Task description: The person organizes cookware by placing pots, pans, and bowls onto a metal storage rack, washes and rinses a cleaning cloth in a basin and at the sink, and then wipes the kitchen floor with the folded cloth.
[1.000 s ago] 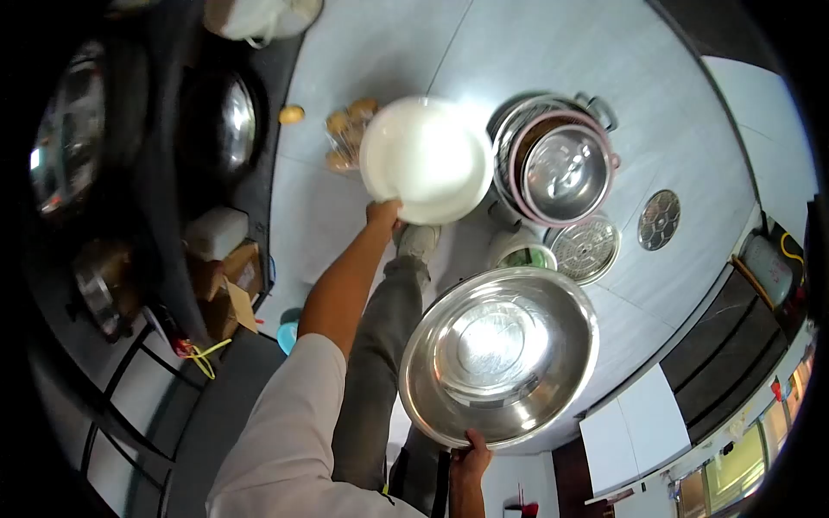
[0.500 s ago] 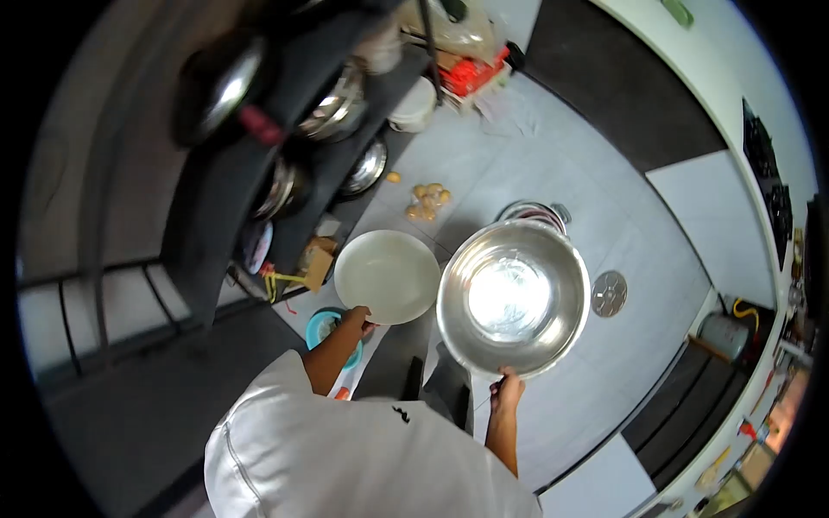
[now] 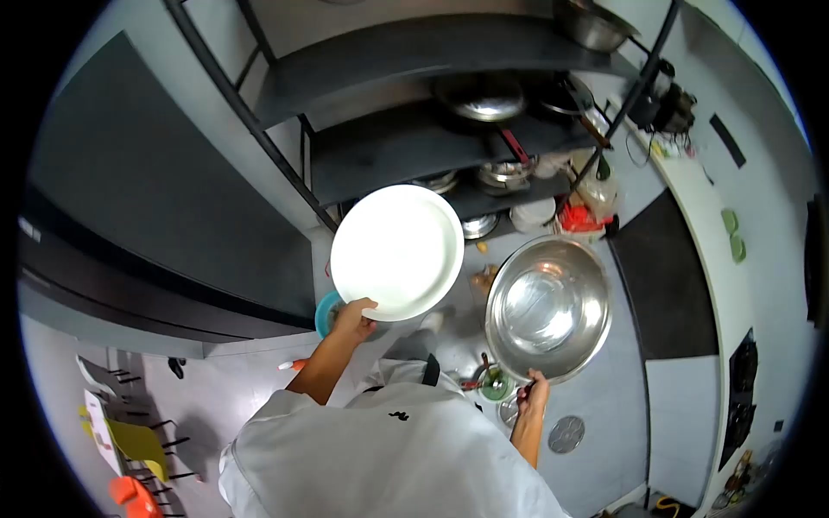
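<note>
My left hand (image 3: pixel 355 319) grips the near rim of a round white basin (image 3: pixel 399 250), thumb over the edge. The basin is raised before the shelves, its bare inside facing me. In my right hand (image 3: pixel 534 391) is the near rim of a large stainless steel bowl (image 3: pixel 548 302), held tilted with its shiny inside toward me. The two vessels are apart, side by side. Partly hidden behind the white basin stands a turquoise tub (image 3: pixel 325 315) on the floor. Some yellowish-brown round items (image 3: pixel 484 278) lie on the floor, mostly covered by the steel bowl.
Ahead stands a dark shelf rack (image 3: pixel 380 155) with a lidded pan (image 3: pixel 484 102), a steel pot (image 3: pixel 506 175) and a steel bowl (image 3: pixel 594 26). A white counter (image 3: pixel 704 250) runs along the right. Colourful chairs (image 3: pixel 138 445) stand at the lower left. A floor drain (image 3: pixel 566 434) lies at right.
My view has swung left and up toward the shelf rack. The white basin has been raised in my left hand, and the steel bowl has stayed in my right.
</note>
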Available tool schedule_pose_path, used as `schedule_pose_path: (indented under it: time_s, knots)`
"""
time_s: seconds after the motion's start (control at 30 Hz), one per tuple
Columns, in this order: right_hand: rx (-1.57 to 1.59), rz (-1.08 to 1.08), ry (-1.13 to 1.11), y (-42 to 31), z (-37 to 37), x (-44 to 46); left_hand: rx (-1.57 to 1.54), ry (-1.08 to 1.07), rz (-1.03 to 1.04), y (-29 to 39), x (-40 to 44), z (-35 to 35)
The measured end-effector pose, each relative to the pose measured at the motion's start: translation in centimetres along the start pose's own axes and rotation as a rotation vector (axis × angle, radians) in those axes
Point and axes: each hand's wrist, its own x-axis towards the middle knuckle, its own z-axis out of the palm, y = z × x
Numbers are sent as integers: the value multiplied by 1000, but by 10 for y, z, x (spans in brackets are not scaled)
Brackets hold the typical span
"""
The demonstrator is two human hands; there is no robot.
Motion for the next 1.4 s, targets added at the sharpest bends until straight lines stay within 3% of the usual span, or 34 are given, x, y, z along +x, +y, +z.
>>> schedule_pose_path:
  time_s: [0.17,0.4,0.5,0.7,0.77,1.03,1.2,1.4]
  knots:
    - [-69,22,-139,10,29,-1,-51,-98,158,63,-47,-3]
    - [-111,32,-226,22,92,-5,-117,-65,249,137,46,4]
    - [-126,22,-220,19,104,-16,-98,-229,200,166,97,12]
    - [-146,-21,-210,18,143,-32,-166,-198,23,243,185,56]
    - [-137,-26,-258,13,151,-44,-202,-163,120,253,200,72]
    - [-169,-56,-179,7,200,-66,-219,62,111,279,254,96]
    - [-219,-101,-222,4,220,-67,-111,34,47,274,307,76]
    - [-241,-191,-317,11,240,-49,-247,-14,-60,276,310,69]
